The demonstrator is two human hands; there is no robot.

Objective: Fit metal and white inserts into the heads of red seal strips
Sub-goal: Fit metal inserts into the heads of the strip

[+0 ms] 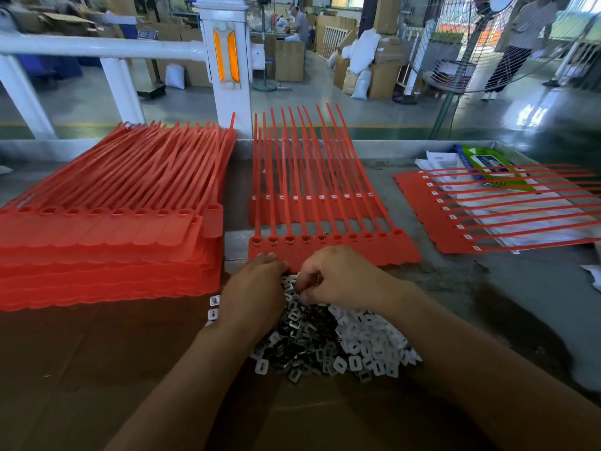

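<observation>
1. Head view: both hands were seen over a pile of inserts (328, 340), which lay on brown cardboard (97, 353) at the near side of the grey desk (487, 288).
2. The pile was made up of dark metal pieces (302, 333) toward the left and white pieces (367, 343) toward the right.
3. The left hand (257, 288) was laid on the pile's far left edge, its fingertips at the near edge of the middle sheet of red strips (325, 255). Whether its grip held anything could not be told.
4. The right hand (338, 275) was bent down into the top of the pile, with the fingers curled and drawn toward the thumb. What, if anything, was in that grip was hidden.
5. The middle sheet lay just beyond the pile, heads toward the person and tails pointing away. Light pieces were seen in several heads at the left of the row.
6. A second sheet (312, 211) lay further back, partly under the first.
7. A tall stack of red strips (107, 242) stood at the left. A further sheet (419, 203) was laid on papers (439, 164) at the right, tails pointing right.
</observation>
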